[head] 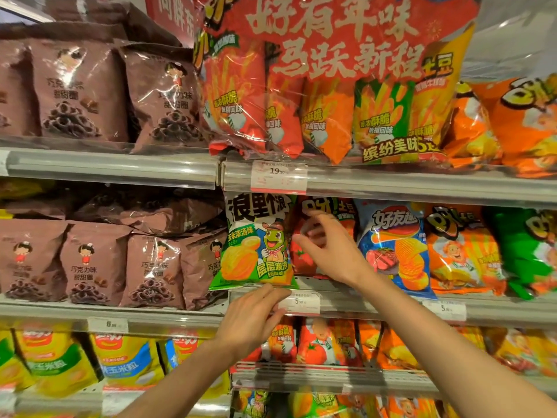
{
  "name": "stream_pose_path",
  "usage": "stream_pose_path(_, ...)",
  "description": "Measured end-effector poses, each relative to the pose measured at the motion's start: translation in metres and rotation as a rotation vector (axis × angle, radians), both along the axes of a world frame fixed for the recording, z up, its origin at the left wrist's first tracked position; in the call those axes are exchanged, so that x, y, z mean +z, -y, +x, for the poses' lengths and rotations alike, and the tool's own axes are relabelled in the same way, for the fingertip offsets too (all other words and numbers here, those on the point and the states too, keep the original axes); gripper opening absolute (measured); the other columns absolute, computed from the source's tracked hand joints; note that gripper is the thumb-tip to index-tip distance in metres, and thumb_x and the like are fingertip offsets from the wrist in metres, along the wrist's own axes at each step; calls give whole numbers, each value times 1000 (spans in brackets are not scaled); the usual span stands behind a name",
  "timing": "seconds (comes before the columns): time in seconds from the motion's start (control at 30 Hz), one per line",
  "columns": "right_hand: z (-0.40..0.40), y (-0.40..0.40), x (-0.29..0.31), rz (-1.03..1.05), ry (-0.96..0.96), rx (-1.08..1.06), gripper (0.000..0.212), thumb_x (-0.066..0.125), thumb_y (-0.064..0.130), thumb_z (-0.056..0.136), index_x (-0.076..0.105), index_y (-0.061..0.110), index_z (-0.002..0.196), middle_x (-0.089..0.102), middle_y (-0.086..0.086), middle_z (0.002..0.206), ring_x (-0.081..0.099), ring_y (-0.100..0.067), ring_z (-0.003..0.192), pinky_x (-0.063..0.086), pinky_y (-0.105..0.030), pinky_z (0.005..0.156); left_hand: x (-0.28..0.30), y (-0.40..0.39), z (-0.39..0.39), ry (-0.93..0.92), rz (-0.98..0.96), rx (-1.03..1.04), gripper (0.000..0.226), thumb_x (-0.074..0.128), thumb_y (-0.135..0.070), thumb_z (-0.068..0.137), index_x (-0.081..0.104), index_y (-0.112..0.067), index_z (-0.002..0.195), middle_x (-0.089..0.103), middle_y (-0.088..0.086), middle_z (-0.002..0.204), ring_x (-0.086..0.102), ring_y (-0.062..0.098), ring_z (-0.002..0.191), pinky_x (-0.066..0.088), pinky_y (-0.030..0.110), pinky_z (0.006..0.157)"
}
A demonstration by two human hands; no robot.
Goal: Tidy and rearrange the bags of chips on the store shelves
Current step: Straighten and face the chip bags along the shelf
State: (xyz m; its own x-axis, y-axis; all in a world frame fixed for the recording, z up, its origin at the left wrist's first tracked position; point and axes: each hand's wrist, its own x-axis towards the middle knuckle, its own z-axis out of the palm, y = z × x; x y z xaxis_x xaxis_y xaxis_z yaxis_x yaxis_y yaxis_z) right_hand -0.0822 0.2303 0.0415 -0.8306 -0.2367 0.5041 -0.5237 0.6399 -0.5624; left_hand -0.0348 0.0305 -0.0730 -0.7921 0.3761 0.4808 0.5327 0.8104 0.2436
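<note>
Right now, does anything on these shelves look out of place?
Yes. The green turtle bag on the middle shelf stands alone between the brown bags and the red and orange bags, matching neither. The left hand is at its bottom edge; the right hand reaches beside it.

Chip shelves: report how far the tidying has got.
Done: the brown bags stand in a neat row. In hand: the left hand touches the bottom edge of the green bag, while the right hand reaches for the red bag behind. Left: the blue bag leans crooked.
</note>
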Motion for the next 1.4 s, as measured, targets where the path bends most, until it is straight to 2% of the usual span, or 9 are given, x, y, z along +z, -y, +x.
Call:
stream_pose_path(0.1,8,-40,-6,51,-88,-166,44,62,41,95,55,23,134,52,3,123,55,-12,113,49,-35,100,5,-2,-2,5,-1,0,32,49,-43,98,50,-38,130,59,-18,118,59,6,101,46,28,76)
stream_pose_path(0.2,9,-61,-13,83,22,-306,54,62,41,95,45,19,141,48,-6,134,53,-23,122,46,-37,102,5,-5,-5,-1,24,24,31,51,-46,96,51,-40,127,61,-20,116,60,4,99,46,27,76)
stream_pose_path(0.3,2,-57,-17,86,123,-299,68,63,42,94,31,17,149,50,-10,137,54,-28,123,47,-40,100,3,-6,-7,-9,35,34,31,55,-47,93,54,-40,123,65,-20,108,63,5,94,44,26,70)
stream_pose_path(0.4,-7,-44,-15,-5,200,-281,70,64,38,94,27,13,147,60,-10,123,62,-27,107,52,-43,91,2,-5,-8,-21,33,32,30,57,-47,92,54,-40,121,66,-19,105,64,5,90,46,25,67)
stream_pose_path(0.57,-3,-36,-27,37,28,-263,62,66,35,93,33,18,143,62,-8,120,63,-27,108,52,-40,84,1,-4,-6,-24,35,36,30,54,-49,93,53,-42,122,65,-21,105,63,3,89,50,28,68)
stream_pose_path(0.73,1,-37,-42,129,-103,-212,56,57,36,100,36,19,148,47,-6,145,54,-24,125,49,-38,95,3,-4,-4,-24,44,25,30,54,-48,94,54,-40,123,63,-21,105,63,2,89,52,29,69)
stream_pose_path(0.97,-2,-36,-47,191,-58,-256,56,46,41,104,32,20,153,37,-9,153,48,-28,133,47,-40,98,5,-5,-3,-12,59,20,29,56,-46,94,54,-40,122,64,-19,100,62,2,84,51,30,67)
stream_pose_path(1.13,12,-35,-47,167,-17,-265,63,50,39,102,23,22,158,19,-11,165,16,-25,153,21,-33,118,2,-4,-3,-40,92,23,29,64,-41,89,57,-39,117,64,-19,92,64,5,76,48,30,56)
stream_pose_path(1.4,85,-45,-93,135,-20,-284,54,53,40,101,37,30,151,25,7,163,23,-10,150,25,-30,118,-19,-9,14,-42,233,-13,41,63,-36,90,59,-24,129,57,-6,102,58,16,94,53,35,67)
